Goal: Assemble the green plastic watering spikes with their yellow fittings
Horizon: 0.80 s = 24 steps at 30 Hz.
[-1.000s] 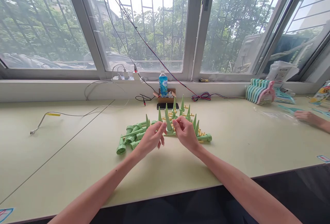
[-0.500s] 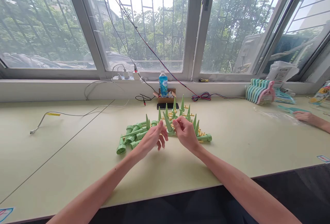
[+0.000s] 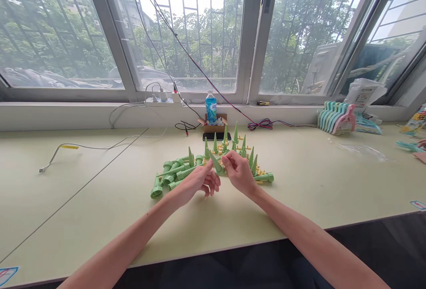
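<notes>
Well in from the counter's (image 3: 199, 231) front edge, the left hand (image 3: 202, 179) has a loose, half-open grip, and whether its thumb touches the green spike (image 3: 215, 163) I cannot tell. Nearly upright a second ago, the spike now leans left, its wide end pinched in the right hand's (image 3: 237, 168) closed grip. More spikes (image 3: 179, 173) lie beyond, toward the back edge.

No text can be read surely; the white lettering (image 3: 213, 107) on the blue bottle (image 3: 210, 119) is too small.
</notes>
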### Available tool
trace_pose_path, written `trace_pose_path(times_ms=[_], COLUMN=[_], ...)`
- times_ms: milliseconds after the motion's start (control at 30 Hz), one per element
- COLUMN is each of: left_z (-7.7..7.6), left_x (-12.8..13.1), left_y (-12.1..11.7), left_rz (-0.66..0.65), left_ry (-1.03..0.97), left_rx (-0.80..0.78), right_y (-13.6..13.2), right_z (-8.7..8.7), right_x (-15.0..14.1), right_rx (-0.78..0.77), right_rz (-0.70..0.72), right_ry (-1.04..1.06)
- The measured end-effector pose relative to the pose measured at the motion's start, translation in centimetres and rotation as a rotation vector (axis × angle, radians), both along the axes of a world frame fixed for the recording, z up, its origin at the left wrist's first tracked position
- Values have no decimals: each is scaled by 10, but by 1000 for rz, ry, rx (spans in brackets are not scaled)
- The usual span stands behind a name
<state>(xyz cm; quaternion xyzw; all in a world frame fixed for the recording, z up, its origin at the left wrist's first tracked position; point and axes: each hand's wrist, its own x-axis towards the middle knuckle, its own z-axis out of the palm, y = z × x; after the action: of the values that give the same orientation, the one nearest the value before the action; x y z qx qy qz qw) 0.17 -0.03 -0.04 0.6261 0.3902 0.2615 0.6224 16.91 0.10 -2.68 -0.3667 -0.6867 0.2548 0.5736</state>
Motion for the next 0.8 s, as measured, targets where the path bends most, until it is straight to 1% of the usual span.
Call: trace_pose_path(times_ms=[200,500,800], left_z=[-1,-3,0], left_x=[-1,-3,-3], left_y=[1,4,2], left_rz=[-3,6,43], left_ry=[-26,-63,-59], left_rx=[-48,-62,-2], right_y=[0,0,0], right_z=[1,1,2], right_x=[1,0,0], right_rx=[21,12,8], right_rz=[0,-3,2], right_ry=[-30,-54,-56])
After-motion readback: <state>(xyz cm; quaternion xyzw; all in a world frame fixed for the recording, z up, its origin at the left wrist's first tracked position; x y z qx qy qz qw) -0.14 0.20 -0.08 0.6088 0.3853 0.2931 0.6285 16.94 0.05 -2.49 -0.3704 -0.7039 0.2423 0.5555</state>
